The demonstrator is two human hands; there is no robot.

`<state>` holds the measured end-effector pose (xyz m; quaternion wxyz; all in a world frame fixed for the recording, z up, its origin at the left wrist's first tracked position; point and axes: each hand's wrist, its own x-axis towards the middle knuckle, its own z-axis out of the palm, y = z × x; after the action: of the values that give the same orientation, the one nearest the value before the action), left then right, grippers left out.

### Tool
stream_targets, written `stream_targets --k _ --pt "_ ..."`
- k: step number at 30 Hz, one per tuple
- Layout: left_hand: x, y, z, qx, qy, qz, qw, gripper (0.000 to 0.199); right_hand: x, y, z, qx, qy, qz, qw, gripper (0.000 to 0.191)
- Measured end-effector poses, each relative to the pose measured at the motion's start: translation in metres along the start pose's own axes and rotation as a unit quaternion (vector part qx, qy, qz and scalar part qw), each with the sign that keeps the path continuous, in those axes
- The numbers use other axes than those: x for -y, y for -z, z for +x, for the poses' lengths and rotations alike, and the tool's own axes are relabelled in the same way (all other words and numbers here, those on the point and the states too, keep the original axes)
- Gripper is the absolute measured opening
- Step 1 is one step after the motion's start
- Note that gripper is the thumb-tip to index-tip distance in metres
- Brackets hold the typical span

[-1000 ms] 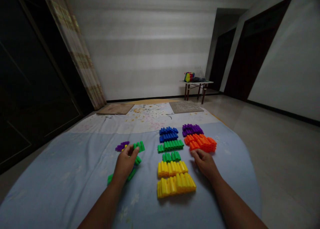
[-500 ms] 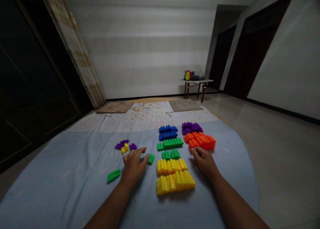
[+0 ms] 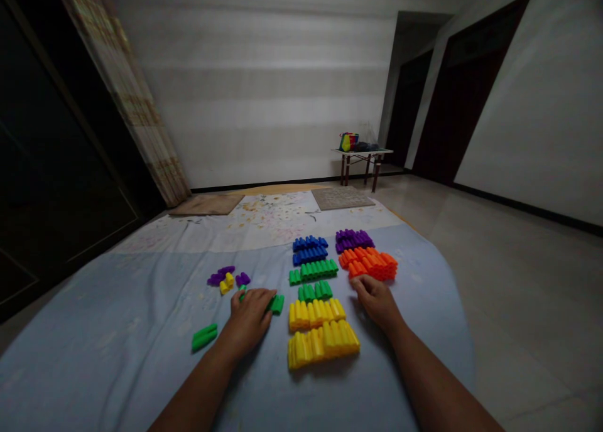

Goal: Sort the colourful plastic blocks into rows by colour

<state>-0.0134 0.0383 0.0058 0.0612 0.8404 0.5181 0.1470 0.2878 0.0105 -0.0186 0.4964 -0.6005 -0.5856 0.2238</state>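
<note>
My left hand [image 3: 249, 316] lies palm down, with curled fingers closed over a green plastic block [image 3: 277, 304] that pokes out on its right. Just beyond the knuckles, another bit of green block [image 3: 242, 292] shows. My right hand [image 3: 377, 301] rests closed on the cloth, its fingertips at the near edge of the orange blocks [image 3: 372, 264]; whatever is inside is hidden. Between the hands stand rows of ribbed blocks: yellow [image 3: 324, 345], green [image 3: 319, 270] and blue [image 3: 309, 250]. Purple blocks [image 3: 354, 240] sit behind the orange ones.
Loose purple [image 3: 220, 276] and yellow blocks [image 3: 227, 284] lie beyond my left hand, and a green pair [image 3: 204, 338] lies to its left. Two mats [image 3: 207, 205] [image 3: 343, 198] are on the cloth's far end. A small table [image 3: 362, 151] stands by the wall.
My left hand has come down, its raised fingers now lowered over the green block. My right hand stays by the orange blocks. The whole view has shifted slightly.
</note>
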Motion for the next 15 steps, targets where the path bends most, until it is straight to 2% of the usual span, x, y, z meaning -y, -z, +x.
stream_targets --k 10,15 --pt "-0.0008 0.0028 -0.0006 0.007 0.002 0.009 1.0 0.031 0.0041 0.0003 0.0 -0.002 -0.004 -0.001 1.0 0.031" --pt "0.0019 0.0028 0.0015 -0.012 0.011 0.011 1.0 0.031 0.0022 -0.0001 0.0009 0.002 0.003 -0.001 1.0 0.03"
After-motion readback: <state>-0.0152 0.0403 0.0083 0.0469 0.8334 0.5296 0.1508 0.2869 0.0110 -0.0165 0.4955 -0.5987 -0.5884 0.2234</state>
